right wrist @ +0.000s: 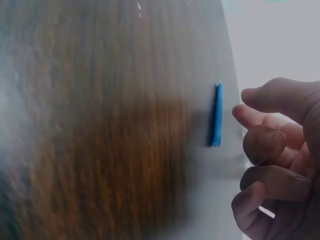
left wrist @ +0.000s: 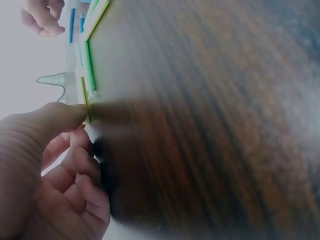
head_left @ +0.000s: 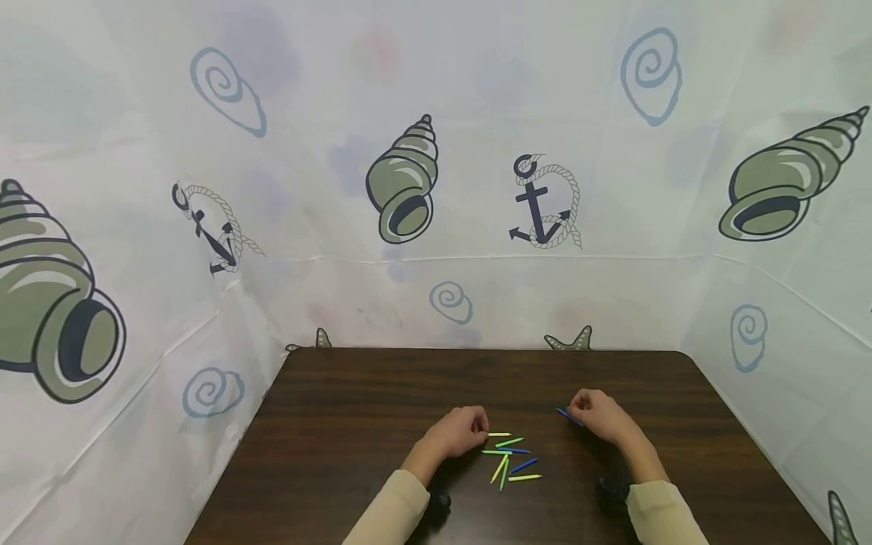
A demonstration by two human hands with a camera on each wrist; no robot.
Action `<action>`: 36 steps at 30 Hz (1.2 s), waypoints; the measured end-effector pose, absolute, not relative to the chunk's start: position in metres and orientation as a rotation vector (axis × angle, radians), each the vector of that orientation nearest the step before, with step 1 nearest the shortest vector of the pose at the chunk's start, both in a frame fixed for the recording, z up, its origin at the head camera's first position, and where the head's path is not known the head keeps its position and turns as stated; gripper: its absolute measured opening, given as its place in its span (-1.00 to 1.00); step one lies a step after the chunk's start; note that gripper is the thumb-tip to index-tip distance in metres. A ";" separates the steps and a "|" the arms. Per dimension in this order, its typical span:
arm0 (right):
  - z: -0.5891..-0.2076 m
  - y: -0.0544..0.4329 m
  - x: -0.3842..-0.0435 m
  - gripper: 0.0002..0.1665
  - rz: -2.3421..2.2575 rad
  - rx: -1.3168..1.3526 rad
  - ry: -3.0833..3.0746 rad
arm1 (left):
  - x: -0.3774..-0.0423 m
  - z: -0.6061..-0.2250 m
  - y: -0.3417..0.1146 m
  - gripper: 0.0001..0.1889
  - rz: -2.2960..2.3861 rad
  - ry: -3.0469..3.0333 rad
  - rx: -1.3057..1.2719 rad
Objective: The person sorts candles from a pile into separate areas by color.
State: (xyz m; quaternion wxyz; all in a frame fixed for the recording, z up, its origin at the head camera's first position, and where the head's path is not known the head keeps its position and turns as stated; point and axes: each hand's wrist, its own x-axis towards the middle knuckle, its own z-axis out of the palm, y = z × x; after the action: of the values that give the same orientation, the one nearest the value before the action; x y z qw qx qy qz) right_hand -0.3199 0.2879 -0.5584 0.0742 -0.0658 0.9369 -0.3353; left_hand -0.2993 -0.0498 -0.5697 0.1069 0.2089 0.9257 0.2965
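My left hand [head_left: 458, 433] pinches the end of a thin yellow candle [left wrist: 83, 92] between thumb and forefinger, low over the table. The candle's other end points right, toward the small pile. My right hand [head_left: 601, 416] hovers beside a blue candle [right wrist: 217, 115] lying by itself on the table. In the right wrist view a narrow gap separates that candle from the loosely bent fingers. Between the hands lie several more candles: green [head_left: 509, 442], blue [head_left: 524, 465] and yellow [head_left: 525, 478], some crossing one another.
The dark brown wooden table [head_left: 327, 454] spreads under both hands. A pale cloth wall [head_left: 477, 91] printed with shells and anchors stands behind it and at both sides. A dark wrist device [head_left: 439, 506] sits under the left wrist.
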 end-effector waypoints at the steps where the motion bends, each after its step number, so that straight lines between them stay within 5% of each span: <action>1: -0.559 0.286 -0.319 -0.83 -0.989 -0.198 2.829 | -0.299 -0.570 -0.050 -0.94 0.860 2.735 0.614; 20: -0.556 0.186 -0.301 -0.89 -0.789 -0.572 2.929 | -0.292 -0.566 -0.051 -0.88 0.743 2.867 0.581; 36: -0.568 0.157 -0.302 -0.91 -0.794 -0.690 2.809 | -0.294 -0.570 -0.053 -0.90 0.748 2.869 0.565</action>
State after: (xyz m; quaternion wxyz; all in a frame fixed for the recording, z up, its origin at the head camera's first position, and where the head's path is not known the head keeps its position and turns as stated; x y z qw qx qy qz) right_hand -0.3024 0.1567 -0.5682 0.0709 -0.2295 0.9341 -0.2640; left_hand -0.2944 -0.0531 -0.5701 0.0614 0.1868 0.9488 0.2473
